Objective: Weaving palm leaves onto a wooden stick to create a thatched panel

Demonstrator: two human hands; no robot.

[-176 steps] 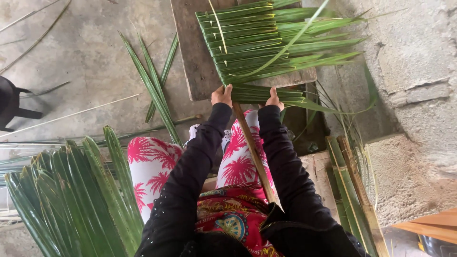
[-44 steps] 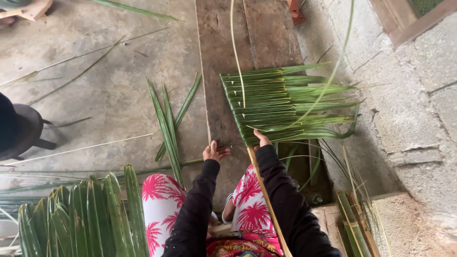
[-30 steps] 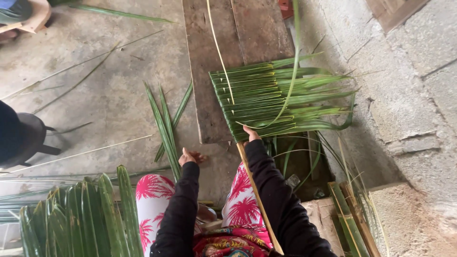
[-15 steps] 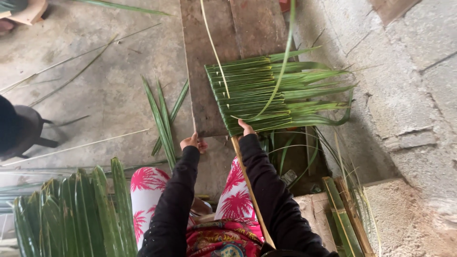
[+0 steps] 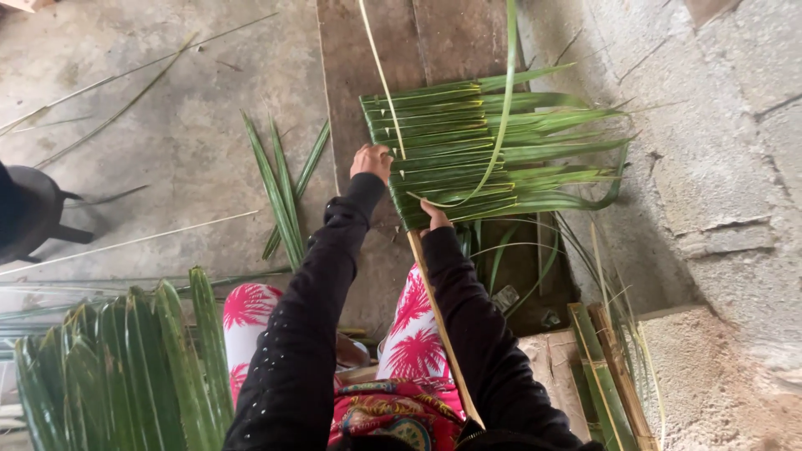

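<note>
Woven panel of green palm leaves lies on a wooden plank, leaf tips trailing toward the block wall; left hand sits at the panel's left edge, fingers curled down onto the folded leaves beside a thin pale strip; right hand presses the near edge where a wooden stick runs under; grip hidden, cannot tell; loose fronds piled at lower left; spare leaves on the concrete floor.
</note>
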